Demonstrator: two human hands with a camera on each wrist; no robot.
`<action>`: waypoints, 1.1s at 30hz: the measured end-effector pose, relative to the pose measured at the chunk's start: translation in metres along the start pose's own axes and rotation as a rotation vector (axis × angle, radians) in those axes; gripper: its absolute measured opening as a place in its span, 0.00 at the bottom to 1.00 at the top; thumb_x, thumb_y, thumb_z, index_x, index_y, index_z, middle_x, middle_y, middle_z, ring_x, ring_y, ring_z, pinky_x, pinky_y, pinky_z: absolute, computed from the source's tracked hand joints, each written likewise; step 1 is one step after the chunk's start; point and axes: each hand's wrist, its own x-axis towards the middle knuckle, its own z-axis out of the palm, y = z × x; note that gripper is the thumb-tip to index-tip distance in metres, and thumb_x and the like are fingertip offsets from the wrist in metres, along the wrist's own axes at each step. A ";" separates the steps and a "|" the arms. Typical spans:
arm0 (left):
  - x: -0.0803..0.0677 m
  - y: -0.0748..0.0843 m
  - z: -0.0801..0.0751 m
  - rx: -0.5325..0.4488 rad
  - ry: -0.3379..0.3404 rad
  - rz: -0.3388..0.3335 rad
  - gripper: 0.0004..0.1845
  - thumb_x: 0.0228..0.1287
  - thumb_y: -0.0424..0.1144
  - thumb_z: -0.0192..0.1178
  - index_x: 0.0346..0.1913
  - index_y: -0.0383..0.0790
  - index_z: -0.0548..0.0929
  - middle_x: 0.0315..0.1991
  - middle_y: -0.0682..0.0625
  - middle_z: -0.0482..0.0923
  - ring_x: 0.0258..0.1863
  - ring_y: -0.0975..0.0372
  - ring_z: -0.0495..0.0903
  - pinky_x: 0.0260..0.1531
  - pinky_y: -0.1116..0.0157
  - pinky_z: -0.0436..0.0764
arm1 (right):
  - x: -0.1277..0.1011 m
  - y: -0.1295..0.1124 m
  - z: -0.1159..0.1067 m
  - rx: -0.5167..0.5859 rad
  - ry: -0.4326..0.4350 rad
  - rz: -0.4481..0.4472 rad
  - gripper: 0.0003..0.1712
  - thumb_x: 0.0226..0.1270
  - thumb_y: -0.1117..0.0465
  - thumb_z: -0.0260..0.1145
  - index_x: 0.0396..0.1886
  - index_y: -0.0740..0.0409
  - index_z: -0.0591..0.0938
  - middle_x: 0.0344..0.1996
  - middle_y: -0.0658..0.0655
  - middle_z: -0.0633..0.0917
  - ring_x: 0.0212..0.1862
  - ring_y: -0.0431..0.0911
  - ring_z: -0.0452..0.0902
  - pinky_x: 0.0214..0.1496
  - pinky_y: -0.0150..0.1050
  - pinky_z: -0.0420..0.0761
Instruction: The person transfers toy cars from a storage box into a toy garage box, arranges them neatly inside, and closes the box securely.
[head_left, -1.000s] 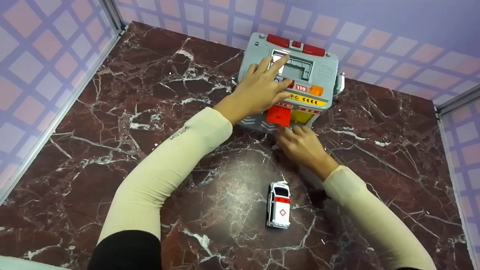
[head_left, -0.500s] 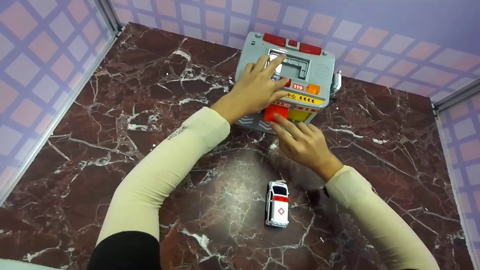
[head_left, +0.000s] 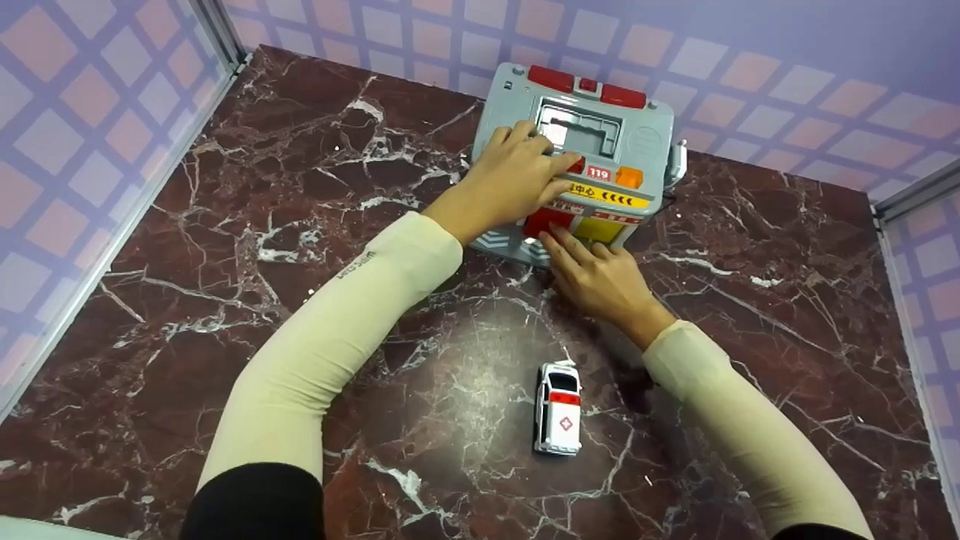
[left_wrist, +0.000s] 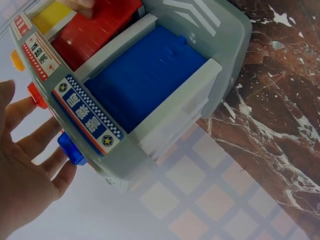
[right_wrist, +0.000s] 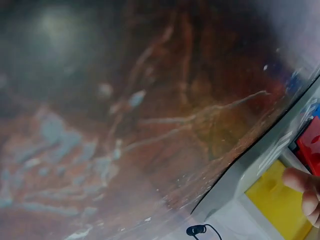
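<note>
A grey toy rescue station (head_left: pixel 645 142) stands near the back wall in the head view. My left hand (head_left: pixel 510 180) rests over its roof, a finger touching the red button (left_wrist: pixel 37 95); the blue button (left_wrist: pixel 71 148) lies by the lower fingers in the left wrist view. Extended fingers of my right hand (head_left: pixel 600 281) touch the red door (head_left: pixel 551 220) at the front. That door hangs down across its bay, its lower edge partly hidden by the fingertips. Beside it are a yellow door (right_wrist: pixel 277 200) and a blue door (left_wrist: pixel 145 75), both down.
A white toy ambulance (head_left: pixel 562 412) with a red stripe sits on the dark red marbled table (head_left: pixel 420 330), between the forearms. Patterned wall panels (head_left: pixel 750 82) border the table. A small black cord (right_wrist: pixel 197 230) shows beside the station in the right wrist view.
The red door has swung down from its raised, outward position. My right hand's fingers have come up from below onto it. My left fingers have drawn back slightly on the roof.
</note>
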 end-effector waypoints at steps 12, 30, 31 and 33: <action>0.019 0.000 -0.006 -0.010 0.006 -0.011 0.36 0.62 0.54 0.56 0.70 0.45 0.59 0.57 0.45 0.74 0.56 0.53 0.73 0.57 0.55 0.66 | 0.002 0.003 0.002 -0.044 -0.008 0.030 0.21 0.60 0.53 0.62 0.55 0.48 0.80 0.54 0.46 0.80 0.19 0.52 0.75 0.18 0.41 0.69; 0.017 -0.009 -0.009 0.009 -0.056 0.061 0.34 0.43 0.52 0.71 0.54 0.39 0.76 0.47 0.44 0.81 0.45 0.50 0.79 0.58 0.53 0.69 | 0.006 0.004 0.003 -0.037 -0.064 0.068 0.20 0.62 0.53 0.63 0.54 0.46 0.80 0.53 0.46 0.81 0.21 0.53 0.80 0.22 0.45 0.77; 0.018 -0.009 -0.010 0.014 -0.069 0.057 0.35 0.43 0.52 0.72 0.55 0.40 0.75 0.47 0.44 0.81 0.46 0.50 0.78 0.62 0.52 0.65 | 0.006 0.004 0.004 -0.035 -0.065 0.072 0.20 0.62 0.53 0.62 0.54 0.46 0.80 0.53 0.46 0.81 0.20 0.53 0.79 0.22 0.45 0.76; 0.020 -0.008 -0.013 0.030 -0.091 0.053 0.38 0.42 0.52 0.73 0.58 0.40 0.73 0.48 0.43 0.81 0.48 0.50 0.78 0.67 0.51 0.56 | 0.007 0.004 0.005 -0.040 -0.068 0.079 0.19 0.64 0.53 0.61 0.54 0.45 0.80 0.53 0.45 0.81 0.19 0.52 0.77 0.21 0.46 0.76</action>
